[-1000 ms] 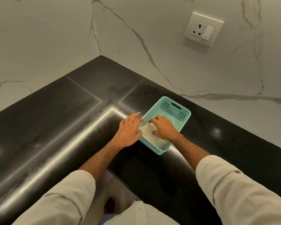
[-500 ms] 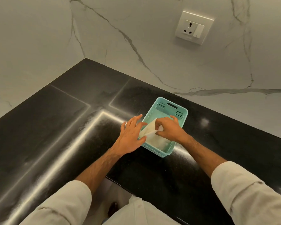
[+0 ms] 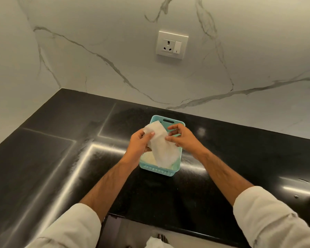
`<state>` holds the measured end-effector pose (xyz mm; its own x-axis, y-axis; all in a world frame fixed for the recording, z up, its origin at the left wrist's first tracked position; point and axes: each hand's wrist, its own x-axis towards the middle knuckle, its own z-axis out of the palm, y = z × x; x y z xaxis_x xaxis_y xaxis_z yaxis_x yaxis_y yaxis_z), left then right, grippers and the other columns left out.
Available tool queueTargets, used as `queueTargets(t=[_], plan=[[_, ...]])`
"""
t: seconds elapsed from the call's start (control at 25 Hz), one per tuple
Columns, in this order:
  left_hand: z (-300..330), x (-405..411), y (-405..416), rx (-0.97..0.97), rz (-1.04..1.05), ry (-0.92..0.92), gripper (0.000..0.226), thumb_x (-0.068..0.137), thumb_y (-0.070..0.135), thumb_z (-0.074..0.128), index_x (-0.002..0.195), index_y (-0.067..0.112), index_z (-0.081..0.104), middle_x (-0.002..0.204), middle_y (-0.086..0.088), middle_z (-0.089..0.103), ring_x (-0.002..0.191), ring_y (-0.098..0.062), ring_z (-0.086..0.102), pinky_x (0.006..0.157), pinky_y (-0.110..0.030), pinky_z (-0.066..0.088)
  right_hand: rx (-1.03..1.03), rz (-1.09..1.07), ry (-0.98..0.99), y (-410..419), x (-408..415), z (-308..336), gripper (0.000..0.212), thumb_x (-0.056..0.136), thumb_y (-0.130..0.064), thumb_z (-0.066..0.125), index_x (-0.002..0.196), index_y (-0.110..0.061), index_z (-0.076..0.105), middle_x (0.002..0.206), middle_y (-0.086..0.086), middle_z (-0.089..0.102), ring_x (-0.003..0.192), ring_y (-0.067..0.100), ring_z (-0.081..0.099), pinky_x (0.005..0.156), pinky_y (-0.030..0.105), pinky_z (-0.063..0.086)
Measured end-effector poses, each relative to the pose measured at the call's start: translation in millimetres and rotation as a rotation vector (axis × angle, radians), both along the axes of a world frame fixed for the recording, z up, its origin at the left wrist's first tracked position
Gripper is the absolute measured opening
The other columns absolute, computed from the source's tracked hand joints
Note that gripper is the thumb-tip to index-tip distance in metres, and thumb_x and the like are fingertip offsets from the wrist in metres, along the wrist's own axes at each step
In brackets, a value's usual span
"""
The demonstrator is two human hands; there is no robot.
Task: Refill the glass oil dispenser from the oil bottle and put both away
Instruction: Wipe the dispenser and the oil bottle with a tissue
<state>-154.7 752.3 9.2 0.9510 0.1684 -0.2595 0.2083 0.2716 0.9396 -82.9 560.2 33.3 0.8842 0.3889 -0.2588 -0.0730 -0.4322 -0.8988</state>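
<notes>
Both hands over teal basket (image 3: 156, 170) on black counter (image 3: 43, 158): left hand (image 3: 139, 144) pinches a thin white tissue (image 3: 159, 145) by its upper end, right hand (image 3: 182, 138) touches its edge, fingers loosely curled. Tissue drapes down into basket, hiding its contents; oil bottle and dispenser not in frame.

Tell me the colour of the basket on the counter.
The basket is light teal, a pale blue-green plastic; it shows best in the head view.

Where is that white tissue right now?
In the head view the white tissue is lifted over the teal basket at the counter's centre, held by the left hand, the right hand touching its edge.
</notes>
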Motion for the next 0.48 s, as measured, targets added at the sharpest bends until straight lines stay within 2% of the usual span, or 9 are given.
queueTargets(t=[0.12, 0.24, 0.36, 0.48], plan=[[-1.5, -2.0, -4.2, -0.010, 0.038, 0.035, 0.032, 0.099, 0.023, 0.064, 0.130, 0.016, 0.063, 0.120, -0.006, 0.072, 0.108, -0.025, 0.071, 0.078, -0.043, 0.063, 0.023, -0.114, -0.054, 6.1, -21.7, -11.2, 0.032, 0.090, -0.027, 0.076, 0.117, -0.025, 0.060, 0.117, -0.002, 0.065, 0.104, 0.015, 0.066, 0.088, 0.033, 0.060], [-0.8, -4.3, -5.9, -0.003, 0.091, 0.051, 0.028, 0.098, 0.020, 0.066, 0.126, 0.014, 0.064, 0.116, -0.006, 0.073, 0.102, -0.022, 0.073, 0.070, -0.038, 0.063, -0.064, -0.098, -0.254, 10.5, -39.0, -15.1, 0.029, 0.091, -0.035, 0.074, 0.116, -0.026, 0.063, 0.118, -0.009, 0.062, 0.103, 0.006, 0.062, 0.088, 0.023, 0.053], [0.3, -7.1, -12.1, -0.021, 0.082, 0.041, 0.021, 0.098, 0.022, 0.066, 0.117, 0.012, 0.068, 0.109, -0.009, 0.076, 0.095, -0.022, 0.076, 0.067, -0.035, 0.062, -0.067, -0.008, -0.395, 21.9, -52.8, -12.1, 0.045, 0.087, -0.042, 0.076, 0.127, -0.024, 0.063, 0.119, -0.012, 0.062, 0.102, 0.002, 0.063, 0.080, 0.016, 0.052], [-0.7, -5.9, -18.4, -0.026, 0.061, 0.039, 0.027, 0.100, 0.032, 0.062, 0.116, 0.011, 0.069, 0.105, -0.008, 0.077, 0.097, -0.022, 0.076, 0.075, -0.038, 0.063, -0.122, -0.070, -0.443, 26.7, -52.1, -18.1, 0.052, 0.085, -0.045, 0.077, 0.130, -0.022, 0.065, 0.123, -0.009, 0.067, 0.102, 0.004, 0.065, 0.086, 0.022, 0.057]])
